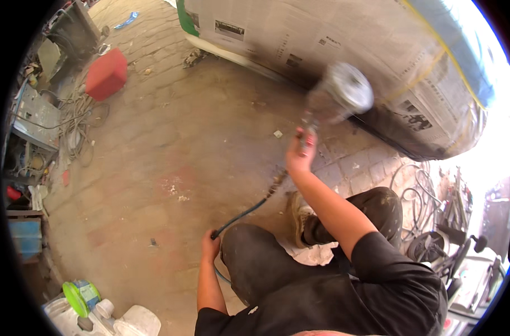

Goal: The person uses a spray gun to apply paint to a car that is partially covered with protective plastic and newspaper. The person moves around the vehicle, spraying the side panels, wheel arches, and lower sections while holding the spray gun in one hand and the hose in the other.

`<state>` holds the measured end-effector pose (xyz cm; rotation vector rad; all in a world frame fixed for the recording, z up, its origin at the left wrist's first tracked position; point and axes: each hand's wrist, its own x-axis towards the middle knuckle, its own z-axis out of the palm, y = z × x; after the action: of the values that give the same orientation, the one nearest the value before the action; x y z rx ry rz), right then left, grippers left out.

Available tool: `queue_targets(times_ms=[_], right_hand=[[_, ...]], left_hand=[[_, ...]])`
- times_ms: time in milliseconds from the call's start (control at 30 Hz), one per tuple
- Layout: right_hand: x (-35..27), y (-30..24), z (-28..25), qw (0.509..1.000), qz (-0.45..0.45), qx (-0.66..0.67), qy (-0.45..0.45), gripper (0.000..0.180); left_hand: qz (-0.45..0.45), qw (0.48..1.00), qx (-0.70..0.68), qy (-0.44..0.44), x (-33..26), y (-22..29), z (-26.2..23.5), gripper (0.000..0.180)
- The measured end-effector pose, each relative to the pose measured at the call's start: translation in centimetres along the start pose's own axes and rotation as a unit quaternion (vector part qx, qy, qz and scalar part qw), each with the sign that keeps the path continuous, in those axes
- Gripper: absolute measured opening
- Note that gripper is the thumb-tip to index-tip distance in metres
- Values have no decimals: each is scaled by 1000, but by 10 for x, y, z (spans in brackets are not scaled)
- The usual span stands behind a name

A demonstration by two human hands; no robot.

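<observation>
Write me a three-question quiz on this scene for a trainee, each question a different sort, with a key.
1. Which hand grips the blurred spray gun with a round, clear cup?

2. True or false: the red, boxy object lies to the left of the large body covered in newspaper sheets.

3. What does the left hand hold?
A) a wooden brush
B) a thin, dark blue-green hose
C) a metal hammer

Key:
1. The right hand.
2. True.
3. B.
</observation>
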<state>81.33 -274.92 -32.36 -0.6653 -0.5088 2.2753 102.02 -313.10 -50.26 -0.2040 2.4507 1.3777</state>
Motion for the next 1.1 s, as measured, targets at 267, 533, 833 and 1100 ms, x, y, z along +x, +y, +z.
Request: queue_targets(times_ms=[267, 533, 833, 1100], right_hand=[[-51, 111, 139, 900, -24, -363, -239, 30], [10, 24, -43, 901, 63, -428, -20, 27], [17, 3, -64, 992, 12, -97, 77, 16], [33, 250, 102, 976, 158, 147, -33, 22]], left_hand=[[-196, 976, 50, 82, -34, 70, -98, 23], [-171, 982, 31, -71, 8, 99, -125, 26], [-119, 968, -24, -221, 175, 87, -144, 28], [-176, 980, -94, -30, 207, -14, -226, 29]])
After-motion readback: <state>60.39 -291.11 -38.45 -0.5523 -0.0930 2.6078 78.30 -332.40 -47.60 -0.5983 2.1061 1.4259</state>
